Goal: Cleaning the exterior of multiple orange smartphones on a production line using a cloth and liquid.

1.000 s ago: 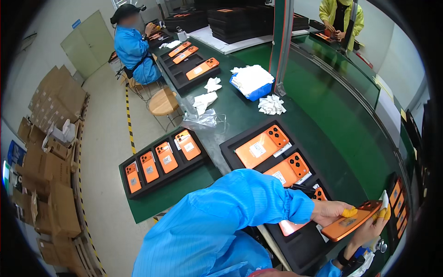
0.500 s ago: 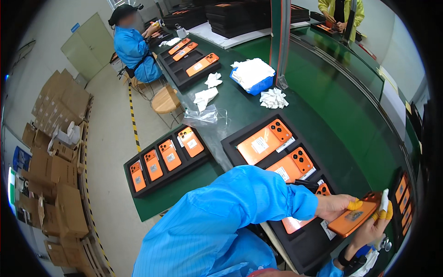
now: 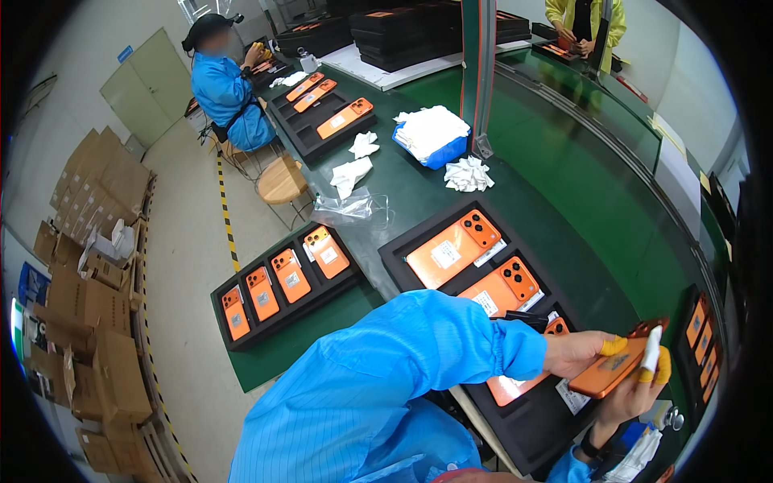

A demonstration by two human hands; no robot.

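Left hand (image 3: 573, 354) and right hand (image 3: 630, 396) grip an orange phone (image 3: 605, 375).
The phone tilts above the right edge of a black tray (image 3: 527, 443); the right hand also holds a white cloth (image 3: 651, 354) at the camera end.

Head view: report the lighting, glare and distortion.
In the head view, the pale green double door leans, bent by the fisheye, and the corners go black; in the head view, pale sheen glosses the farthest orange smartphone in the near foam tray; in the head view, the held orange smartphone looks darker.
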